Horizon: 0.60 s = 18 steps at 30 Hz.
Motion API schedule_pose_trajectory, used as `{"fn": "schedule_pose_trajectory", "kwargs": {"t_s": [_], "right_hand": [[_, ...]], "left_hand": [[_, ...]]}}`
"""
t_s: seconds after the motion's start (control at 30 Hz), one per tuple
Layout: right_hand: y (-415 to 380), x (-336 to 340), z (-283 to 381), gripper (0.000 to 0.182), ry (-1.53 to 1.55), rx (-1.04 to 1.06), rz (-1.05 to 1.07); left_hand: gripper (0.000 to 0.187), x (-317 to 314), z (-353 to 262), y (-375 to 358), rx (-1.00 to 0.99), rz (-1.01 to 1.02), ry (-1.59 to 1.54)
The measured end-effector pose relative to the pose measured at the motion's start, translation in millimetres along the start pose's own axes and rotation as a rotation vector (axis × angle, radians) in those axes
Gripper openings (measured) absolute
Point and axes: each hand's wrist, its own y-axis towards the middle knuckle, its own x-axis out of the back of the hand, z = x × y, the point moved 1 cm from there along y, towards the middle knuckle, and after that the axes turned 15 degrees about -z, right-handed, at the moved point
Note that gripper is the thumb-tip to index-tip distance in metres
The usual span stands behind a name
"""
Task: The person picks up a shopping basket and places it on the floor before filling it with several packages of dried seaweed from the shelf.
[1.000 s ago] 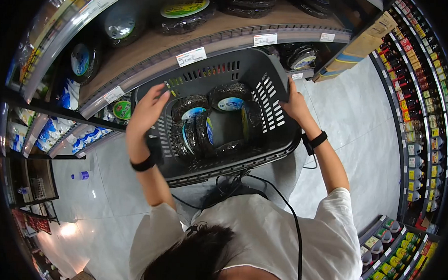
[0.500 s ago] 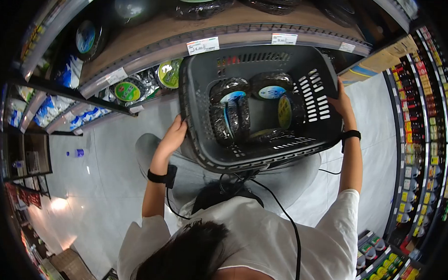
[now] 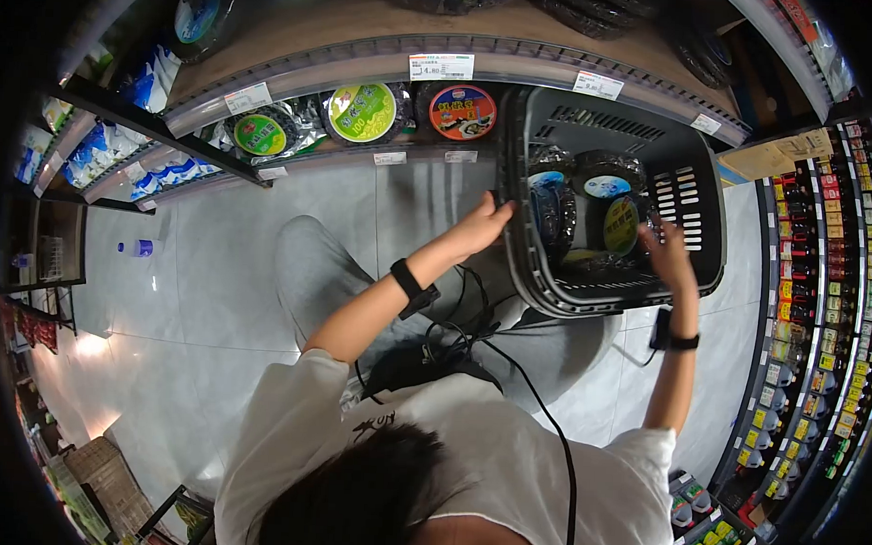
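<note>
On my head view, working left to right, a purple bottle (image 3: pixel 137 249) lies on the gray floor (image 3: pixel 234 275), near the left shelves with blue-and-white bags (image 3: pixel 158 179). Along the lower shelf of the unit ahead I see three flat round packs: one with a small green label (image 3: pixel 260 134), then one with a yellow-green label (image 3: pixel 362 112), then one with a red label (image 3: pixel 463 113). Price tags line the front edge of the upper shelf (image 3: pixel 339 19). My left hand (image 3: pixel 478 228) has its fingertips against the left rim of the dark basket (image 3: pixel 721 230); whether they clench it or only press, I cannot tell. The basket is in front of my knees, close against the shelf front. Inside it, blue-labelled packs (image 3: pixel 551 214) crowd the left wall, a pack with a blue-and-white label (image 3: pixel 608 186) is at the far side, and a pack with an olive label (image 3: pixel 620 225) stands on edge toward the right. My right hand (image 3: pixel 669 254), blurred, is over the near right part of the basket, fingers parted in a released pose beside that olive label; contact is unclear. Farther right, bottles (image 3: pixel 791 285) fill tall shelves.
</note>
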Motion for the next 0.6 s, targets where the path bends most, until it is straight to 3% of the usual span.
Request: {"fn": "schedule_pose_trajectory", "kwargs": {"t_s": [0.07,0.13,0.23,0.33,0.43,0.53,0.6], "right_hand": [[-56.3,4.9,65.1,0.045,0.183,0.181,0.101],[-94.2,-4.5,97.9,0.042,0.033,0.280,0.106],[-104.4,-19.2,98.9,0.037,-0.241,0.238,-0.185],[-105.1,-21.5,101.7,0.033,-0.330,0.256,-0.237],[-106.1,-25.1,98.7,0.034,-0.337,0.280,-0.273],[-108.3,-26.3,97.1,0.034,-0.348,0.271,-0.272],[-108.2,-27.7,93.9,0.034,-0.392,0.272,-0.265]], "left_hand": [[0.063,-18.8,34.8,32.5,-0.081,0.004,0.034],[0.078,-33.5,12.2,25.2,-0.086,0.027,0.155],[0.083,-46.1,-7.0,20.7,0.001,0.084,0.180],[0.084,-46.4,9.2,34.5,-0.126,0.025,0.247],[0.080,-43.9,16.9,44.2,-0.034,0.063,0.192],[0.074,-22.0,-4.0,34.7,0.107,0.269,0.118],[0.063,3.3,-10.8,40.7,0.113,0.299,0.227]]}}
